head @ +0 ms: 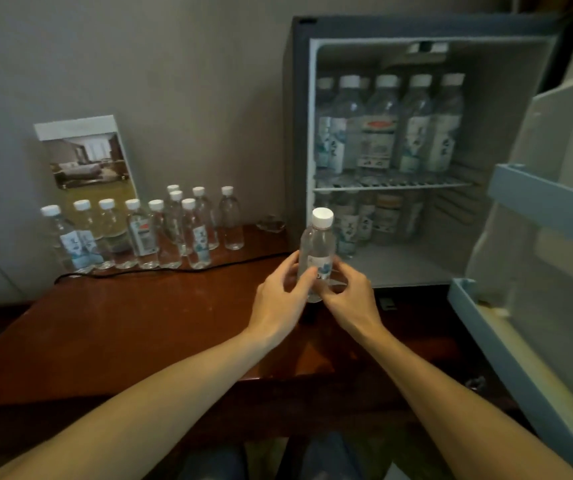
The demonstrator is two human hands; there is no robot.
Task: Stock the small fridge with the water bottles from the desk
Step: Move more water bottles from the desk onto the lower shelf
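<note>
A clear water bottle (pixel 319 247) with a white cap stands upright in front of the fridge's lower compartment, gripped from both sides. My left hand (pixel 279 299) holds its left side and my right hand (pixel 347 296) holds its right side, low on the label. The small fridge (pixel 298 133) stands open on the desk's right; several bottles fill its upper wire shelf (pixel 392 184) and more stand at the back left of the lower compartment. Several other bottles (pixel 139 230) stand in a group at the back left of the wooden desk (pixel 122 323).
The fridge door (pixel 534 271) swings open to the right, with blue door shelves. A black cable (pixel 174 270) runs along the desk in front of the bottle group. A photo card (pixel 87 157) leans against the wall behind them. A small glass dish (pixel 271 225) sits beside the fridge.
</note>
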